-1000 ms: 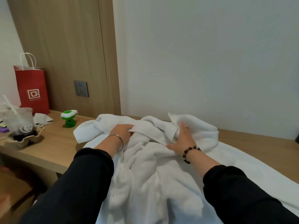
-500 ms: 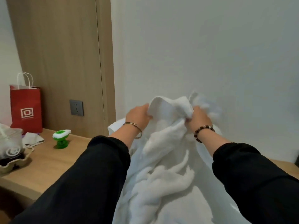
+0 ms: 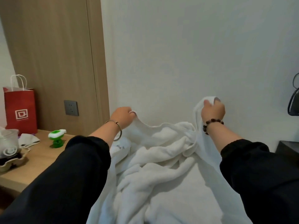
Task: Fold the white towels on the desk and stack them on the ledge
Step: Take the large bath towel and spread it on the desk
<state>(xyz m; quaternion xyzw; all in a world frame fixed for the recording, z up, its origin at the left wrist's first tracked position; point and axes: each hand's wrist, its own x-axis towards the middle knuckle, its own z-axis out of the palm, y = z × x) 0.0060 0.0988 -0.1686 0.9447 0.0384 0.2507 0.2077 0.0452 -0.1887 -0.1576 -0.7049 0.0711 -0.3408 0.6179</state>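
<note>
A large crumpled white towel (image 3: pixel 161 162) is lifted off the wooden desk (image 3: pixel 37 159) and hangs in front of me. My left hand (image 3: pixel 123 117) pinches its top edge at the left. My right hand (image 3: pixel 212 110) grips another part of the top edge, raised a little higher at the right. The edge sags between my two hands, and the rest of the cloth bunches in folds below. More white cloth lies under it; how many towels there are is unclear. Both forearms wear black sleeves.
On the desk's left stand a red paper bag (image 3: pixel 20 109), a green and white gadget (image 3: pixel 56 139), a white face mask (image 3: pixel 28 141) and a plastic cup in a cardboard tray (image 3: pixel 9 151). A wall socket (image 3: pixel 71 108) sits on the wood panel. Dark objects (image 3: pixel 293 102) are at the right edge.
Both hands went from resting on the heap to gripping the towel and lifting it. Since half a second ago they have moved apart, stretching the top edge.
</note>
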